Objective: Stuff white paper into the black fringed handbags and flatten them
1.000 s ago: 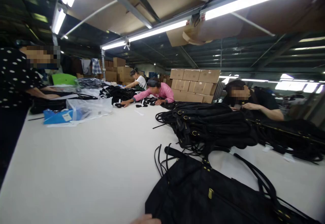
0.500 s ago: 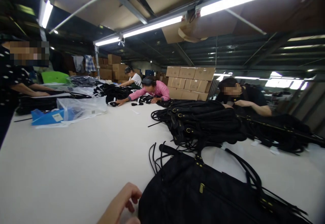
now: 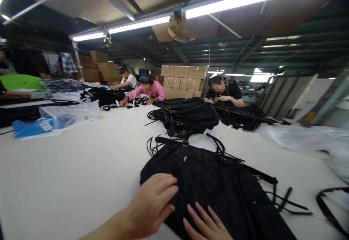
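Observation:
A black handbag [image 3: 196, 178] lies on the white table in front of me. It has two looped handles, gold-coloured fittings, a zip with a gold pull and loose straps at its sides. My left hand [image 3: 152, 202] is over the bag's near left part, fingers slightly bent and thumb apart, gripping nothing. On the bag's lower front, my right hand [image 3: 205, 223] rests with its fingers spread, partly cut off by the bottom of the picture. Just beyond the handles is a pile of similar black bags [image 3: 191, 113].
Clear plastic [image 3: 297, 138] lies at the right, near a black strap [image 3: 324, 203]. A blue packet [image 3: 35, 127] under clear film is at the left. Across the table [image 3: 81, 171], a person in pink [image 3: 152, 89] and a person in black [image 3: 231, 93] handle black items. Cartons [image 3: 184, 78] stand behind.
My view has swung to the right, showing more of the bag. My left hand has moved from beside the bag's left edge onto it, and my right hand has come into view.

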Demonstrator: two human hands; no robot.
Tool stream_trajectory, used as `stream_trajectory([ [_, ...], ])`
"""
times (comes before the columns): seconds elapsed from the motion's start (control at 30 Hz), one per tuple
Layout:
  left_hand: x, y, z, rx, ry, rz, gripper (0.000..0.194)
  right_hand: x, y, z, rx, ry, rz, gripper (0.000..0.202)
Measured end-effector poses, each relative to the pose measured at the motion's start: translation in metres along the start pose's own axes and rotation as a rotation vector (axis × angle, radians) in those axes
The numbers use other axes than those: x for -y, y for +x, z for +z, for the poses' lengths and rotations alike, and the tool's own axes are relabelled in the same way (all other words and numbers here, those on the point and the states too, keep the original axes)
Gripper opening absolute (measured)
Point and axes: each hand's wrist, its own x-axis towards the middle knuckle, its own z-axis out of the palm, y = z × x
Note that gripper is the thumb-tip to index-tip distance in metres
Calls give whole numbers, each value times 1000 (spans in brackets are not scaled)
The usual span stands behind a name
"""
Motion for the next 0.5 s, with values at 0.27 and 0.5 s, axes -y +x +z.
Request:
stream_trajectory([
  [0.27,3,4,67,399,-11,-48,74,11,30,-81,466,366,199,55],
  [0.5,28,-4,92,300,60,76,86,3,49,-132,468,343,497,51],
])
